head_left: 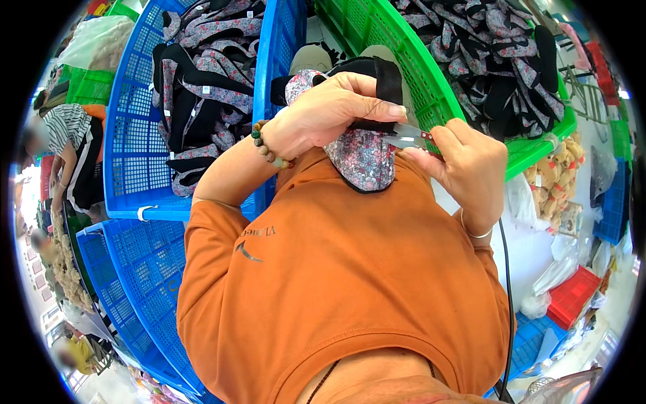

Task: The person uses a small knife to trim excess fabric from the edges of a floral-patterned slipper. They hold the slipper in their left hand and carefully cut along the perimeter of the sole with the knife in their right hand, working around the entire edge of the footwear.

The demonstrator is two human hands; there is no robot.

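Note:
My left hand (330, 108) grips a padded fabric piece (363, 161) with a grey and pink floral print, black edging and a black strap. The strap (388, 87) is pinched between its thumb and fingers. One rounded end of the piece hangs toward my orange shirt. In my right hand (468, 161) is a small bladed cutter (409, 139) with a red handle, held between thumb and fingers. Its metal blade points left and lies against the fabric piece, just below my left thumb. Whether it has one blade or two is hard to tell.
A blue crate (134, 155) to the left holds many similar floral pieces (215, 87). A green crate (427, 74) at the right holds more. Other blue crates (145, 269) stand at lower left. A black cable (507, 296) runs down at right. Another person (74, 148) bends at far left.

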